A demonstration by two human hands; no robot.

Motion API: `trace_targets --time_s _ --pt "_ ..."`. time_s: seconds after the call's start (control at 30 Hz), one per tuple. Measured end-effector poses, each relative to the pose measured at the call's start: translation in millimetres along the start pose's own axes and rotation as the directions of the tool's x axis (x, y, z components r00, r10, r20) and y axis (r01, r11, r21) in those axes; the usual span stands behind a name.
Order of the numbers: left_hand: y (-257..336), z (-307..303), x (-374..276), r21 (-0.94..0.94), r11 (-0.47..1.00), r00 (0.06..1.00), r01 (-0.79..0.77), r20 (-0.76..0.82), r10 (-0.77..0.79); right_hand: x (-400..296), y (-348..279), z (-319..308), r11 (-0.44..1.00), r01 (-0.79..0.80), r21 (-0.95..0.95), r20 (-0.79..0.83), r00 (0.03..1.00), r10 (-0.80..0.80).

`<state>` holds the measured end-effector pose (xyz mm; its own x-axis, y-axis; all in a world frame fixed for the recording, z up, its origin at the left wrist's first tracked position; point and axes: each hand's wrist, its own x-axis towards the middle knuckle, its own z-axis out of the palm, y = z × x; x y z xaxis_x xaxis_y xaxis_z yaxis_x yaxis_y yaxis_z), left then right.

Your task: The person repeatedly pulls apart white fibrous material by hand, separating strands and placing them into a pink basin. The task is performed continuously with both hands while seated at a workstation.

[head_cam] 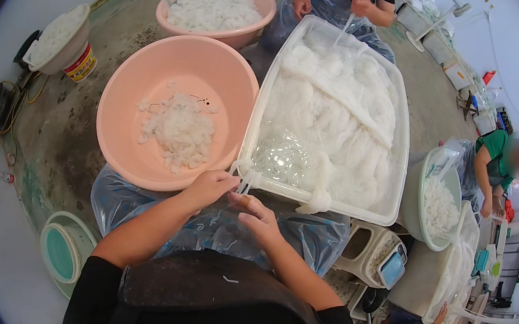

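Note:
My left hand [211, 187] pinches a bundle of thin white strands [249, 178] at the near left corner of a white plastic tray [266, 183]. Close by on the right is my right hand [257, 216], its fingertips at the lower end of the strands and a tan bandage around one finger. Its thumb is apart from the fingers, and whether it grips the strands is hard to see. A mass of wet white strands [331, 102] fills the tray, with clear liquid at its near left. A thicker looped bundle [320, 197] hangs over the near rim. Left of the tray, a pink basin [125, 95] holds small white pieces [179, 134].
Opposite, a person's hands [363, 7] hold a strand at the tray's far end. A second pink basin [162, 19] lies beyond. On the right are a plastic stool [365, 254], a green basin [415, 231] and two other people. Green tubs [61, 254] stand at lower left.

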<state>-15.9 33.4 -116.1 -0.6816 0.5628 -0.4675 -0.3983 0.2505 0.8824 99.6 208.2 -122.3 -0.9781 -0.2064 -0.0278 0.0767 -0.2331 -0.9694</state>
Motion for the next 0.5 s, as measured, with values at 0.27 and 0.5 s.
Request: trace_targets --time_s 0.27,0.5 --pt "4.0 21.5 0.1 -0.33 0.942 0.996 0.069 -0.023 -0.081 -9.4 0.5 -5.5 0.992 -0.037 -0.123 0.016 0.999 0.039" --pt "7.4 12.2 -21.5 0.145 0.95 0.938 -0.277 -0.173 0.3 -7.9 -10.1 -9.4 0.953 -0.207 -0.219 -0.084 0.978 0.193"
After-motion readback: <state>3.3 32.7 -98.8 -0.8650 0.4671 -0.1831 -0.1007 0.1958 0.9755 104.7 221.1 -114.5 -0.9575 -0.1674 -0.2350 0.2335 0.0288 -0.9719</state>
